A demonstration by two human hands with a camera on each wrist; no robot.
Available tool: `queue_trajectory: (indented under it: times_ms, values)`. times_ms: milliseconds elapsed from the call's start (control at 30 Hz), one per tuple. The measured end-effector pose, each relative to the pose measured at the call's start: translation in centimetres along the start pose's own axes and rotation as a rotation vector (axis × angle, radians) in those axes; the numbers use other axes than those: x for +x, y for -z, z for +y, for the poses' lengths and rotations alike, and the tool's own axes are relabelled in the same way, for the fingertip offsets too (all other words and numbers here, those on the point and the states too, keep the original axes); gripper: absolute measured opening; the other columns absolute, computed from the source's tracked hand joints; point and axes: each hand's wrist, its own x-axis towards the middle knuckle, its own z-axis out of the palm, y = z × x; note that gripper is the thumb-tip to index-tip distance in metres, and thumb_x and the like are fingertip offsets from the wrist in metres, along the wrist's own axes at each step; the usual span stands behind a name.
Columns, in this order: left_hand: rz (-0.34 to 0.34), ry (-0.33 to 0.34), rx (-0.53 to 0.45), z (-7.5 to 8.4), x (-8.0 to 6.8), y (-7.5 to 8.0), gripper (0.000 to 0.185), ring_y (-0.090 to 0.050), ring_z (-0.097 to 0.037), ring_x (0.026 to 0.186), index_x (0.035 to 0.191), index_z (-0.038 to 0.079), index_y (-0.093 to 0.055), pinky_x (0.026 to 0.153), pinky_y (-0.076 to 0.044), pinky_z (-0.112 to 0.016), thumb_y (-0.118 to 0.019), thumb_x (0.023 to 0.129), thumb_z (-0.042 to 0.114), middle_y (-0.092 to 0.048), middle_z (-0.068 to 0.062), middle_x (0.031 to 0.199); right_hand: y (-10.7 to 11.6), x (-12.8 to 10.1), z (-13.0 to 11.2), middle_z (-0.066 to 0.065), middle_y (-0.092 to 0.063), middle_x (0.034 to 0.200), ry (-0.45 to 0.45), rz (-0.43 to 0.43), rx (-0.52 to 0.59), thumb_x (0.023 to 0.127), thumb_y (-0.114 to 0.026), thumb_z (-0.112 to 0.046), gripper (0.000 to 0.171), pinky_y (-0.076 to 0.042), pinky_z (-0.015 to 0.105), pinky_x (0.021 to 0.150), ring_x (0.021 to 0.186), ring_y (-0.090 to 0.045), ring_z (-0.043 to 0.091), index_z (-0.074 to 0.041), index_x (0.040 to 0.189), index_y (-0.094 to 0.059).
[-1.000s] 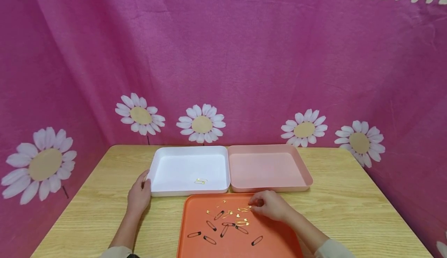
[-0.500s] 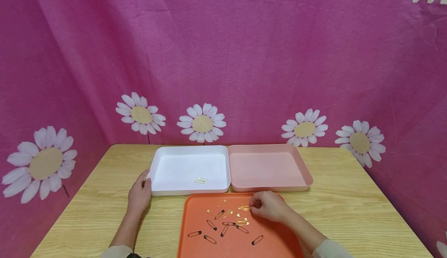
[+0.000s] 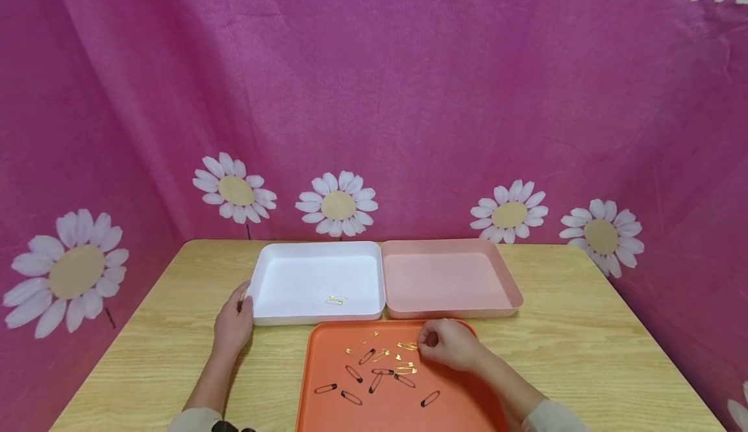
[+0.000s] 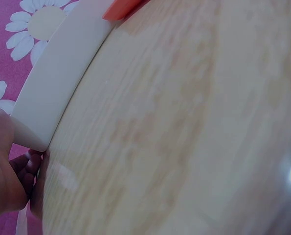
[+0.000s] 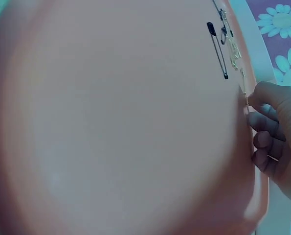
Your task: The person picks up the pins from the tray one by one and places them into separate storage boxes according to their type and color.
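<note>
The fingers (image 5: 262, 120) of the right hand (image 3: 450, 344) are curled in, thumb and forefinger nipped together on a small gold safety pin (image 5: 244, 93) right at the surface of the orange tray (image 3: 327, 412); in the right wrist view only a sliver of that pin shows at the fingertips, so I cannot tell whether it has lifted clear of the tray. From where I stand the hand sits on the far right part of the tray, knuckles up, its sleeve (image 3: 552, 419) at the near edge.

Nearest on the tray lie the black safety pins (image 3: 350, 398), scattered apart across its middle, one of them (image 3: 430, 399) off to the right below the wrist. Just beyond them is a loose cluster of gold safety pins (image 3: 403, 369), the far ones close beside the pinching fingers.

Off to the left, the left hand (image 3: 232, 325) rests on the wooden table (image 3: 584, 354) with its fingers loosely bent against the near left corner of the white tray (image 3: 260, 282); the left wrist view shows the fingertips (image 4: 30, 164) touching that corner's wall, steadying it rather than wrapping round it.

Farther back, the white tray holds a single gold pin (image 3: 336, 300) near its front wall. The pink tray (image 3: 514, 292) stands flush against its right side, both touching the far rim of the orange tray. Behind the table hangs a magenta cloth with daisies (image 3: 337, 206).
</note>
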Motion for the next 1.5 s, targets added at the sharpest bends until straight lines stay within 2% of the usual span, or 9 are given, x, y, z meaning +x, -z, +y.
queue_trajectory:
  times_ms: [400, 500, 800, 1267, 1500]
  values:
    - [-0.007, -0.001, -0.004, 0.3, 0.3, -0.2, 0.048, -0.039, -0.042, 0.128, 0.146, 0.011, -0.030, 0.109, -0.027, -0.055, -0.029, 0.100, 0.023, -0.044, -0.028, 0.136, 0.9, 0.2, -0.3, -0.001, -0.057, 0.063, -0.099, -0.044, 0.325, 0.083, -0.063, -0.007, 0.006, -0.042, 0.018, 0.051, 0.055, -0.049, 0.002, -0.002, 0.080, -0.065]
    - [-0.005, -0.008, -0.003, 0.2, 0.4, -0.3, 0.048, -0.040, -0.041, 0.127, 0.146, 0.011, -0.030, 0.108, -0.028, -0.055, -0.029, 0.100, 0.023, -0.045, -0.028, 0.136, 1.3, 0.4, -0.7, 0.002, -0.058, 0.065, -0.129, -0.049, 0.373, 0.084, -0.062, -0.007, 0.008, -0.043, 0.019, 0.052, 0.057, -0.050, 0.005, 0.000, 0.084, -0.064]
    - [-0.014, 0.002, -0.008, 0.1, 0.3, -0.2, 0.048, -0.038, -0.041, 0.129, 0.147, 0.013, -0.029, 0.109, -0.027, -0.055, -0.029, 0.100, 0.024, -0.043, -0.028, 0.138, 1.8, 1.5, -1.5, -0.002, -0.055, 0.067, -0.152, -0.012, 0.341, 0.083, -0.065, -0.010, 0.008, -0.039, 0.017, 0.052, 0.059, -0.047, 0.005, -0.003, 0.082, -0.067]
    - [-0.004, 0.011, -0.012, 0.1, 0.1, -0.1, 0.048, -0.041, -0.041, 0.125, 0.146, 0.013, -0.031, 0.107, -0.028, -0.055, -0.028, 0.100, 0.027, -0.047, -0.027, 0.133, 1.9, 3.8, -2.8, -0.002, -0.052, 0.065, -0.138, 0.003, 0.340, 0.082, -0.065, -0.010, 0.009, -0.036, 0.018, 0.052, 0.060, -0.044, 0.009, -0.001, 0.082, -0.068]
    - [-0.011, 0.024, -0.018, 0.1, 0.0, 0.0, 0.049, -0.039, -0.041, 0.128, 0.147, 0.013, -0.029, 0.108, -0.026, -0.055, -0.027, 0.100, 0.027, -0.044, -0.027, 0.136, 2.0, 5.1, -3.4, -0.003, -0.054, 0.064, -0.126, 0.011, 0.307, 0.081, -0.064, -0.010, 0.010, -0.038, 0.019, 0.053, 0.060, -0.045, 0.009, -0.001, 0.080, -0.068]
